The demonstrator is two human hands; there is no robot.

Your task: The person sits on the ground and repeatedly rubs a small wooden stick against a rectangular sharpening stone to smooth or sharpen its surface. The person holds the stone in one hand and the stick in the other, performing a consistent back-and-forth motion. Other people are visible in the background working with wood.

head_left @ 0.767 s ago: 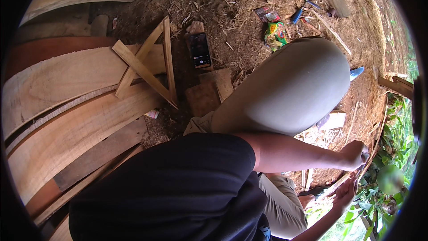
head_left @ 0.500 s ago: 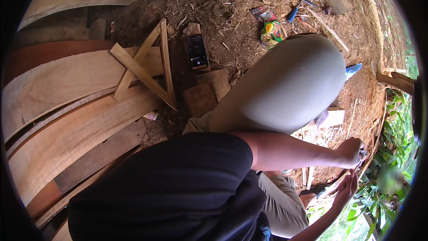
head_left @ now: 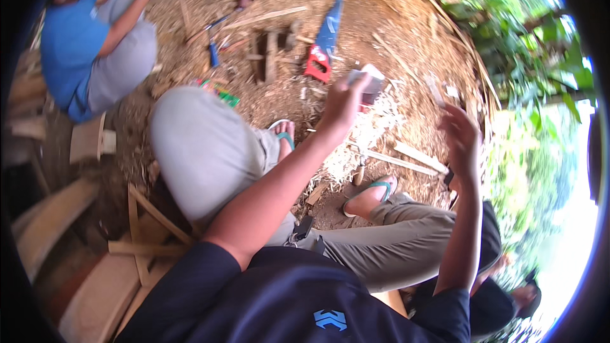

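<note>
My left hand (head_left: 345, 103) is raised over a heap of pale wood shavings (head_left: 343, 160), its fingers closed on a small grey-and-white block-like thing (head_left: 372, 84). Motion blur keeps me from telling its kind. To the right, my right hand (head_left: 462, 132) is held up with bent fingers, smeared by motion. A thin pale strip (head_left: 436, 91) shows at its fingertips; whether the fingers grip it is unclear. The two hands are well apart. Below them, a tool with a wooden handle (head_left: 359, 171) stands by my sandalled foot (head_left: 372, 197).
A handsaw (head_left: 327, 38) with blue blade and red handle lies ahead, near a wooden hand plane (head_left: 271, 57) and a blue-handled tool (head_left: 213, 55). A co-worker in blue (head_left: 76, 51) sits far left. Cut boards (head_left: 105, 292) lie near left; another person (head_left: 489, 305) is at lower right.
My view has swung to the right. My hands, close together at the right before, are now apart, the left one lifted with the grey-and-white thing.
</note>
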